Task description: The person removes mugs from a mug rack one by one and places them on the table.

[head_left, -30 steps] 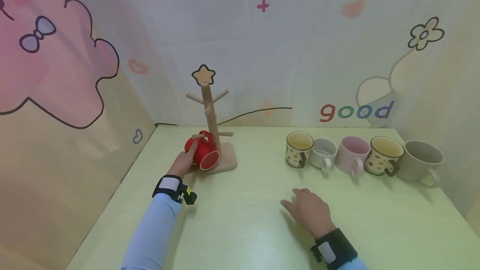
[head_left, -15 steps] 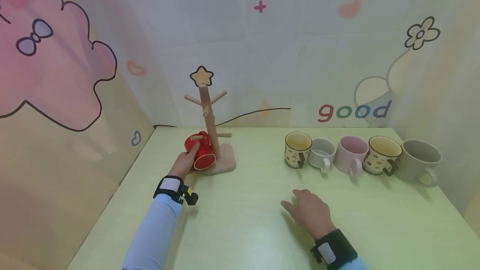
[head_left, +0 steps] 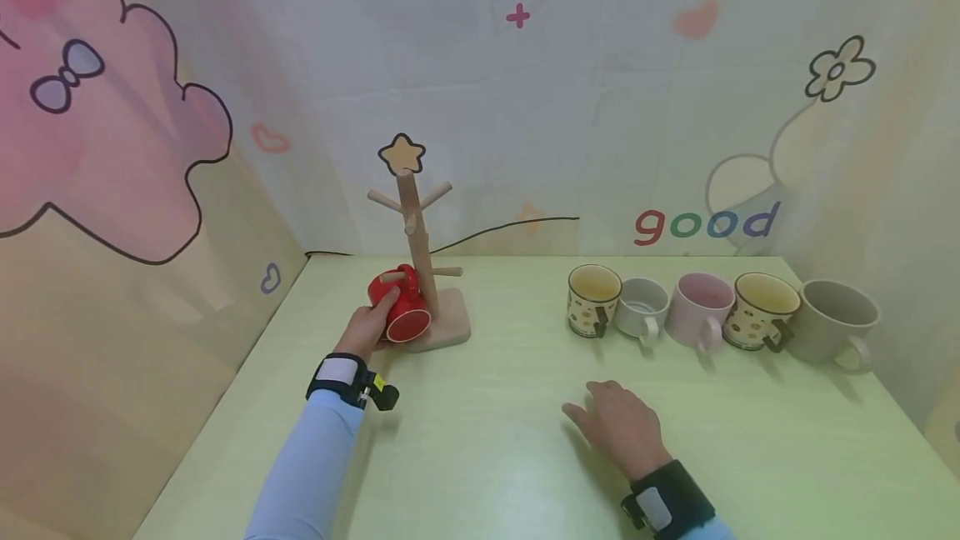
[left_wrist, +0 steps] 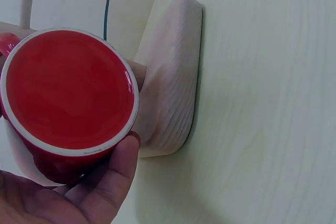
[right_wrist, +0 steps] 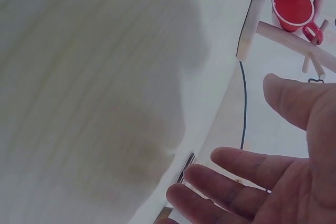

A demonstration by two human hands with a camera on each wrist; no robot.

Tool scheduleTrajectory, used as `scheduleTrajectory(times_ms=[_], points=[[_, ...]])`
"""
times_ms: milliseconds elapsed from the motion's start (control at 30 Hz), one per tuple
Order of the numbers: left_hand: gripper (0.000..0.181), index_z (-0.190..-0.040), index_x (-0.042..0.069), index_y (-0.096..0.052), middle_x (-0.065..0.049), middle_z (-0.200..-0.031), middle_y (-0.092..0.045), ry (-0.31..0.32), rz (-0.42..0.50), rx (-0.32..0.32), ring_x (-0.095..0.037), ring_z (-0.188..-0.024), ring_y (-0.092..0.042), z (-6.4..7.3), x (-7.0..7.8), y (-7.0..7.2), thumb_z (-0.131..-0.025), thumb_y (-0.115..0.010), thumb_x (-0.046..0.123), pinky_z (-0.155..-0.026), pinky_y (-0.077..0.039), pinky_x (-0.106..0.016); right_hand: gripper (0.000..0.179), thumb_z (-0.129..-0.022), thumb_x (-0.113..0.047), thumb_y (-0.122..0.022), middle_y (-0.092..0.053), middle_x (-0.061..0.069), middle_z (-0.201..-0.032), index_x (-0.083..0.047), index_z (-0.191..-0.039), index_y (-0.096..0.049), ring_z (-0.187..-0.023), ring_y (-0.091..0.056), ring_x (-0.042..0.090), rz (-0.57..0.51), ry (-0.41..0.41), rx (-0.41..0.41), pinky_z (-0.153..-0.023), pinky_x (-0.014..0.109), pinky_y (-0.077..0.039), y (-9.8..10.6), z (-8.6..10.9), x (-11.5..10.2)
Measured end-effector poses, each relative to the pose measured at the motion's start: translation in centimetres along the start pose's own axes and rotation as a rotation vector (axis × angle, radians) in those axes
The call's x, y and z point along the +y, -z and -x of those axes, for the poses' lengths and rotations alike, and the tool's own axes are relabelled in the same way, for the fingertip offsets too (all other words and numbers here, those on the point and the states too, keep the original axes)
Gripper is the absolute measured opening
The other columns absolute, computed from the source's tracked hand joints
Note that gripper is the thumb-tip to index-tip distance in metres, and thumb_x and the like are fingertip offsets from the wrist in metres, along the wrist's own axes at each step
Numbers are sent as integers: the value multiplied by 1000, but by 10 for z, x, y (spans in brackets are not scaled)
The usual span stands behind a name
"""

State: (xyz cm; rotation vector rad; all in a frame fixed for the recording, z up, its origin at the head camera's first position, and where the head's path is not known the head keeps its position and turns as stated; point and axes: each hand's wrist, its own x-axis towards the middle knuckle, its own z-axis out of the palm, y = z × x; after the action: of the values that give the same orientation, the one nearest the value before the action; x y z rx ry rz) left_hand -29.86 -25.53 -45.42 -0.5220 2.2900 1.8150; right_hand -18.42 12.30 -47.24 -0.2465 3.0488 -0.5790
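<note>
My left hand [head_left: 367,325] grips a red mug [head_left: 408,326] tipped on its side at the wooden mug tree [head_left: 417,248]. In the left wrist view, the mug's round, white-ringed end faces the camera, with thumb and fingers along its lower side. Its handle [head_left: 409,278] points up beside the trunk, overlapping the lower left peg [head_left: 393,277] in the head view. The tree's upper pegs carry nothing. My right hand [head_left: 621,430] holds nothing, palm down over the front of the table, its fingers loosely extended and thumb apart.
To the right stand a spotted yellow mug [head_left: 583,312], a small white mug [head_left: 634,319], a pink mug [head_left: 690,323], another spotted mug [head_left: 750,330] and a large grey mug [head_left: 821,338], handles toward the front. A printed cloth wall [head_left: 480,107] rises behind the table [head_left: 495,423].
The left hand has turned the red mug slightly, its white-ringed end shifting a little left and down against the mug tree. The right hand has stayed put.
</note>
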Motion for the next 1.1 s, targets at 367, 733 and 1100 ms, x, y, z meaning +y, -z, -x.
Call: scheduleTrajectory(times_ms=[367,733,1100], points=[[87,-150,-1,-29,-21,-143,-47,-7,40,9,-37,-124,-52,-1,-2,3,-95,-50,64,-102,-47,-45,52,-93,-41,-65,-66,23,-112,4,-119,-65,-102,-63,41,18,1,-6,-80,54,-54,1,0,0],[82,-150,1,-29,-20,-144,-46,-43,81,56,-37,-124,-52,3,2,7,-97,-49,60,-100,-48,-43,52,-92,-41,-66,-66,23,-112,4,-118,-65,-101,-64,40,16,19,24,-78,53,-54,-1,0,2],[86,-153,1,-23,-20,-148,-42,-58,140,82,-38,-128,-49,13,0,16,-96,-51,60,-102,-47,-45,55,-93,-43,-65,-65,23,-114,4,-122,-64,-103,-63,41,10,-5,-5,-80,54,-54,1,-2,1]])
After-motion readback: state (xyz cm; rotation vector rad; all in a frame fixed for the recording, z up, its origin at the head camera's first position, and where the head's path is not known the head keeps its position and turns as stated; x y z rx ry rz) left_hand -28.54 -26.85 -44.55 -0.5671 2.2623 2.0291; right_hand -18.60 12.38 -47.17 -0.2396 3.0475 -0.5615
